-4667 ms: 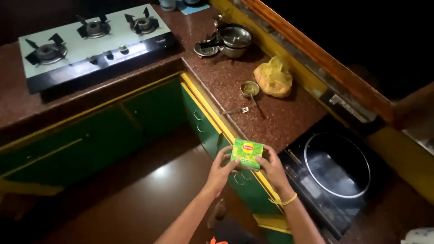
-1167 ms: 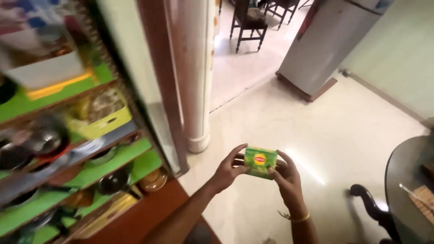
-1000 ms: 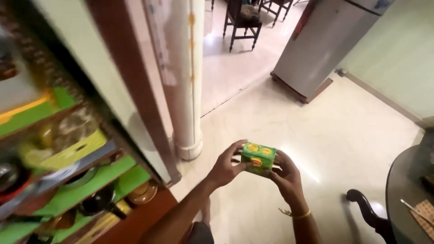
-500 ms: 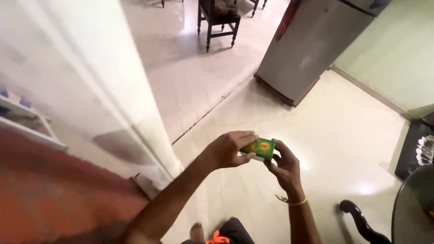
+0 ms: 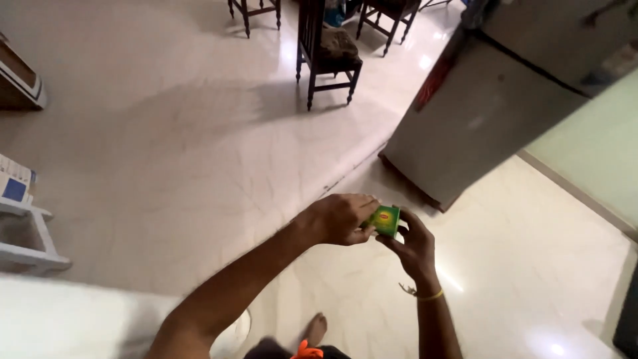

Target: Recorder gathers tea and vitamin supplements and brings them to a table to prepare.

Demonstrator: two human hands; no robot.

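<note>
Two hands, left hand (image 5: 342, 218) and right hand (image 5: 412, 246), pinching green box (image 5: 385, 219), grey fridge (image 5: 492, 113) beyond.

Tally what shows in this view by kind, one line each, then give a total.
Hands: 2, left hand and right hand, both on the box
Green box: 1
Grey refrigerator: 1
Dark wooden chairs: 3, the nearest chair whole, the other two cut off at the top edge
Total: 7

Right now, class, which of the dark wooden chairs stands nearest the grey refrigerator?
The chair with the brown cushion, standing whole in view just left of the refrigerator. The other chairs sit farther back, cut off by the top edge.
</note>
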